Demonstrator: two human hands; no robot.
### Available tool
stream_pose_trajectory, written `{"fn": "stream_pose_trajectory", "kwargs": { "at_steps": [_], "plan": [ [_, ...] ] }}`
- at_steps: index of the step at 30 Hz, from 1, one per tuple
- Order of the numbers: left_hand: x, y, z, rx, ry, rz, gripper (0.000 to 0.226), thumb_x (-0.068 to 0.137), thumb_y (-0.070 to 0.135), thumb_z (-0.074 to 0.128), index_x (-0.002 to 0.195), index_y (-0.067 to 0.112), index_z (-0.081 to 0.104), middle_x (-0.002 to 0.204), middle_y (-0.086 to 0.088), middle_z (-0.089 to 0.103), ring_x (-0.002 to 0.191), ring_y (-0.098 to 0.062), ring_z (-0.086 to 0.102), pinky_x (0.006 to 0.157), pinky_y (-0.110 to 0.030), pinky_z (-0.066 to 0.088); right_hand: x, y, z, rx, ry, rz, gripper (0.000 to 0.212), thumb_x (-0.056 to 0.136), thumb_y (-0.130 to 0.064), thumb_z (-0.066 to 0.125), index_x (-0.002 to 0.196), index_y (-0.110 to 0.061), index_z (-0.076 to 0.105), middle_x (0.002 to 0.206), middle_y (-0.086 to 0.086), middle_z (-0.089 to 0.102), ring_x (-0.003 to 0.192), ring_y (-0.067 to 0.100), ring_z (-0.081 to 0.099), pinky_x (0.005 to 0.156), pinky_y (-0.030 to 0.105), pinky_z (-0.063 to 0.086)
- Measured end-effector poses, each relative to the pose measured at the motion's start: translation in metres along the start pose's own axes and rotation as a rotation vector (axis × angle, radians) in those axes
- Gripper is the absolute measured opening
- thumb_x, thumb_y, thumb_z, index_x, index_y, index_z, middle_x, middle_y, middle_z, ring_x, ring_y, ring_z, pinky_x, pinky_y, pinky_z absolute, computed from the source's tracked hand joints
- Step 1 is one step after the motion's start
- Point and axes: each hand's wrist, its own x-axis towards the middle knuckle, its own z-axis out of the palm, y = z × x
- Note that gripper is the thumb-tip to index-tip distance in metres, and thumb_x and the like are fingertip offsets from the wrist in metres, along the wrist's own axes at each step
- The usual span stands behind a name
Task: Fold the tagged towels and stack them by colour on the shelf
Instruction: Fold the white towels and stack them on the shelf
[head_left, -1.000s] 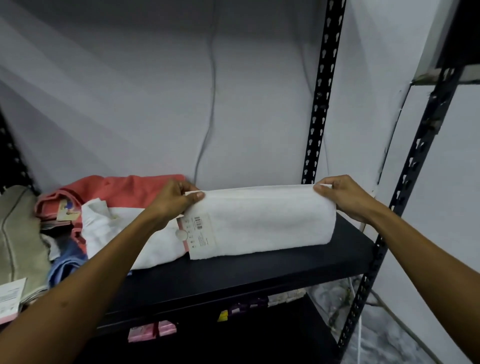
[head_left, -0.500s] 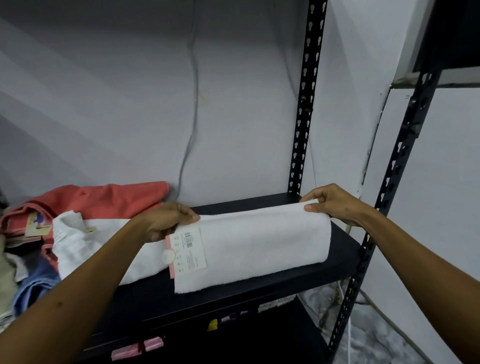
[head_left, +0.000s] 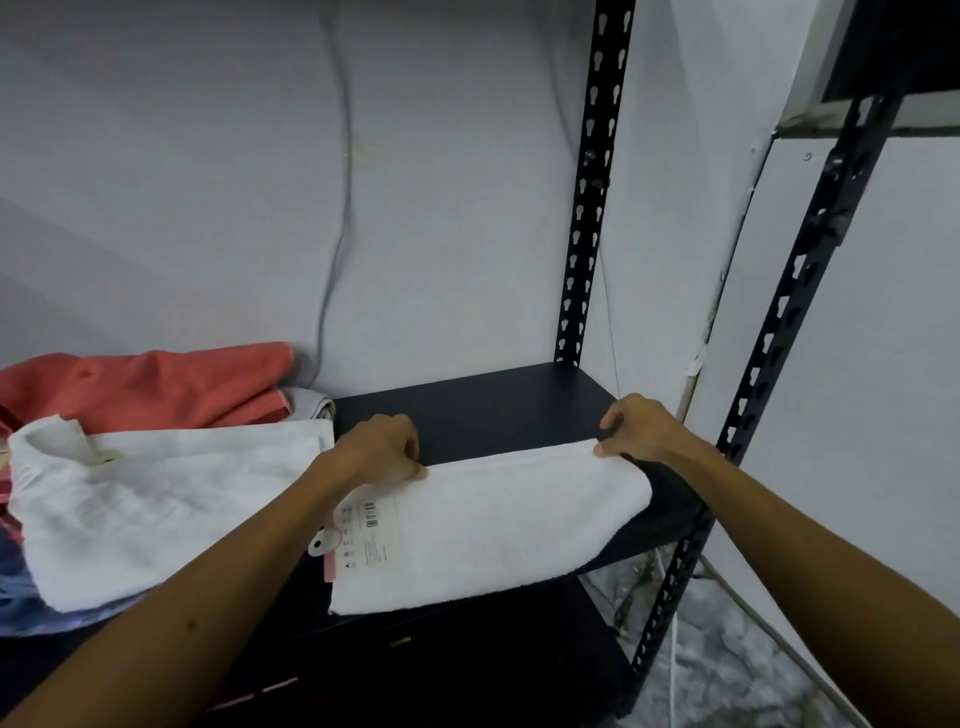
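The folded white towel (head_left: 498, 525) is lying on the black shelf (head_left: 483, 405), and its near edge is hanging a little over the front of the shelf. It is looking soft and fluffy, thick like a flat pillow, with a rounded fold on its right end. A white paper tag (head_left: 363, 535) with a small barcode and a pink strip is sitting on the towel's left end.

The left hand (head_left: 382, 449) is pinching the towel's far left corner, with fingers curled over the edge. The right hand (head_left: 641, 426) is pinching the towel's far right corner between thumb and fingers.

Left of the folded towel, a loose white towel (head_left: 156, 504) is lying crumpled and wrinkly, and it is touching the left arm. Under that one, a bit of blue cloth (head_left: 21, 597) is peeking out. Behind the loose white towel, a red towel (head_left: 156, 384) is lying in soft bumpy folds against the wall.

The shelf is looking smooth, flat and hard. Behind the folded towel, a black metal post (head_left: 587, 208) with rows of keyhole-shaped holes is standing up at the shelf's far right corner. A thin grey cable (head_left: 340, 208) is hanging down the pale wall behind the shelf.
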Motion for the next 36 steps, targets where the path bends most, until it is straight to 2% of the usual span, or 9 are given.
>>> {"fn": "stream_pose_trajectory", "kwargs": {
  "at_steps": [4,11,18,23,27,28,29,30,36],
  "plan": [
    [0.008,-0.010,0.010,-0.038,0.011,0.004,0.011,0.089,0.029,0.069,0.083,0.024,0.060,0.089,0.002,0.066,0.081,-0.016,0.064,0.084,-0.035,0.056,-0.002,-0.002,-0.007,0.240,-0.149,0.095,0.030,0.080,-0.020,0.080,0.084,0.007,0.071,0.077,0.013,0.068,0.064,0.020,0.059,0.056,0.025,0.049],
    [0.006,-0.024,0.009,0.021,0.071,-0.072,0.009,0.092,0.024,0.062,0.086,0.021,0.056,0.092,-0.001,0.063,0.084,-0.019,0.060,0.081,-0.036,0.054,-0.002,-0.016,0.004,0.845,-0.219,0.091,0.050,0.083,0.007,0.069,0.129,-0.007,0.055,0.116,0.012,0.068,0.105,0.025,0.067,0.089,0.036,0.055],
    [0.027,0.022,0.003,0.056,0.103,-0.052,0.016,0.089,0.015,0.053,0.102,0.018,0.062,0.106,-0.002,0.063,0.094,-0.025,0.061,0.087,-0.040,0.053,-0.012,-0.009,0.011,0.239,-0.055,0.102,0.056,0.087,-0.041,0.068,0.079,0.013,0.059,0.078,0.018,0.059,0.073,0.025,0.056,0.067,0.032,0.040],
    [0.067,0.085,0.013,-0.210,0.072,0.143,0.012,0.088,0.033,0.062,0.083,0.023,0.060,0.085,0.001,0.060,0.077,-0.019,0.058,0.082,-0.041,0.055,-0.030,-0.002,0.018,0.154,-0.033,0.076,0.032,0.081,-0.028,0.076,0.086,0.003,0.069,0.089,0.013,0.069,0.085,0.022,0.062,0.075,0.032,0.047],
    [0.091,0.126,0.019,-0.302,-0.033,0.144,0.044,0.074,0.062,0.065,0.085,0.020,0.055,0.084,0.014,0.037,0.075,-0.007,0.037,0.068,-0.029,0.039,-0.035,0.002,0.027,0.303,0.083,0.024,0.009,0.082,-0.021,0.074,0.082,-0.016,0.066,0.085,-0.003,0.066,0.086,0.016,0.062,0.075,0.028,0.047],
    [0.095,0.133,0.020,-0.287,-0.056,0.132,0.058,0.072,0.064,0.064,0.083,0.008,0.060,0.074,-0.013,0.051,0.066,-0.028,0.051,0.061,-0.027,0.035,-0.038,0.003,0.029,0.334,0.119,0.009,0.008,0.084,-0.021,0.073,0.082,-0.019,0.066,0.085,-0.004,0.066,0.085,0.015,0.062,0.074,0.025,0.046],
    [0.101,0.137,0.023,-0.277,-0.084,0.133,0.071,0.071,0.062,0.066,0.091,-0.005,0.060,0.098,-0.021,0.050,0.094,-0.036,0.052,0.056,-0.027,0.031,-0.040,0.004,0.030,0.349,0.146,-0.005,0.007,0.085,-0.023,0.072,0.083,-0.020,0.066,0.084,-0.005,0.066,0.084,0.014,0.062,0.071,0.023,0.045],
    [0.103,0.141,0.025,-0.281,-0.114,0.128,0.072,0.073,0.057,0.070,0.098,-0.010,0.057,0.093,-0.021,0.052,0.089,-0.034,0.056,0.054,-0.026,0.029,-0.043,0.005,0.032,0.353,0.160,-0.009,0.010,0.086,-0.026,0.072,0.081,-0.019,0.067,0.083,-0.004,0.067,0.082,0.013,0.063,0.069,0.021,0.044],
    [0.118,0.144,0.027,-0.454,-0.142,0.101,0.025,0.081,0.025,0.076,0.080,0.014,0.054,0.078,-0.004,0.049,0.072,-0.020,0.045,0.067,-0.031,0.037,-0.054,0.012,0.022,0.289,0.032,0.027,0.031,0.084,-0.031,0.073,0.061,-0.015,0.060,0.057,-0.010,0.052,0.056,0.005,0.047,0.059,0.023,0.037]
  ]
}}
